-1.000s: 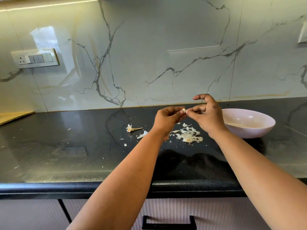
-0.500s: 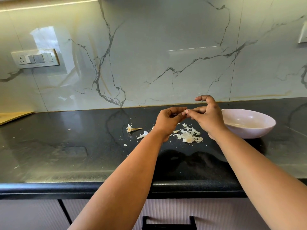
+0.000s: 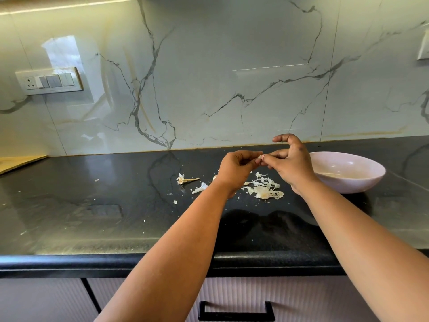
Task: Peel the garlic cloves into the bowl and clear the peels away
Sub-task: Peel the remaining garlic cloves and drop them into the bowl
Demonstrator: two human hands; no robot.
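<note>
Above the peels [image 3: 264,190], both hands pinch a garlic clove [image 3: 259,157], axis unclear.

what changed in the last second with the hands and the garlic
Very little. Both hands, left hand and right hand, stayed raised over the counter, pinching the same garlic clove between their fingertips, shifting only slightly as they work the skin. The peels, the stem and the bowl lie as before.

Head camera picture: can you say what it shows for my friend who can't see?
Two hands, left and right, pinch a garlic clove above a black counter. Peels lie beneath them; a pale bowl sits right.
</note>
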